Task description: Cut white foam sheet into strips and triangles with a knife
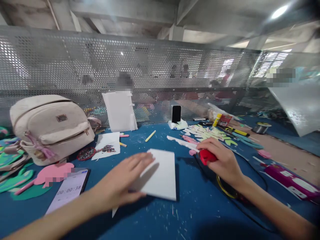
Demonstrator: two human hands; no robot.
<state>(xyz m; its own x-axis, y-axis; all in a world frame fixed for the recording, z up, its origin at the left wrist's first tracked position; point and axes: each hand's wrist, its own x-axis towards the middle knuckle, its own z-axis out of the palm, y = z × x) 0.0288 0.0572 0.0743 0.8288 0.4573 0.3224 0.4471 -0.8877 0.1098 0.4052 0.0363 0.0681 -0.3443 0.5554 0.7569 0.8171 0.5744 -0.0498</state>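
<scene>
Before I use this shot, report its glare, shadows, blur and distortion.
Head view: glare blooms around the ceiling light, upper right; head view: the left hand looks slightly soft and throws a shadow across the white paper; head view: the beige backpack seems stretched toward the frame's edge; head view: pixelated blocks hide spots against the perforated metal screen.

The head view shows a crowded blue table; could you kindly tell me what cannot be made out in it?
In the head view:
White paper: left edge partly hidden by the left hand.
Red object: full shape covered by the right hand.
Phone with timer: lower part hidden by the left forearm.
Purple pack: right end cut off by the picture's edge.
Perforated screen: details masked by pixelated patches.
</scene>
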